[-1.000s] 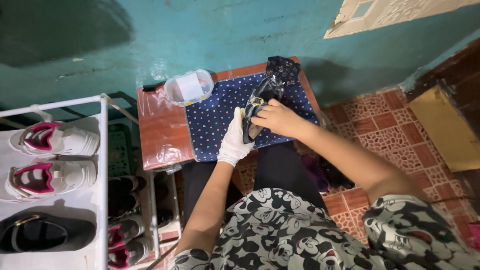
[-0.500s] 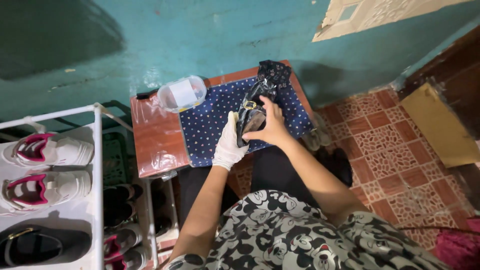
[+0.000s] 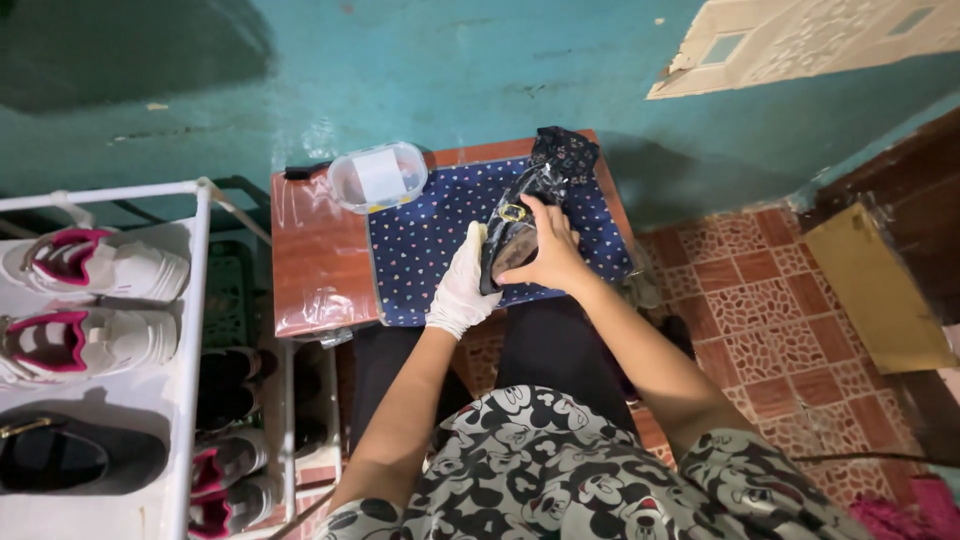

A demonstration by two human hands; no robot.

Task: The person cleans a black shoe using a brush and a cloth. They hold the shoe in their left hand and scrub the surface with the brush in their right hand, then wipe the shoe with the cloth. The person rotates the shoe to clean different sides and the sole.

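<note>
**Black shoe held in both hands over the desk**

Right hand, bare: fingers wrapped around a glossy black shoe with a gold buckle, thumb side across its opening. Left hand, in a white glove: fingers curled against the shoe's near edge, touching it. So both sets of fingers are closed on the same item.

Shoe: dark, shiny upper, small gold metal buckle near the top, paler inner lining visible at the opening. Tilted, toe end pointing away from me. Held just above a navy cloth with small coloured hearts.

Cloth covers the right part of a small reddish-brown wooden desk. Clear lidded plastic container sits at the cloth's far-left corner. Second dark shoe lies at the far-right corner, just past my fingers.

White shoe rack to my left, holding white-and-pink sneakers.
</note>
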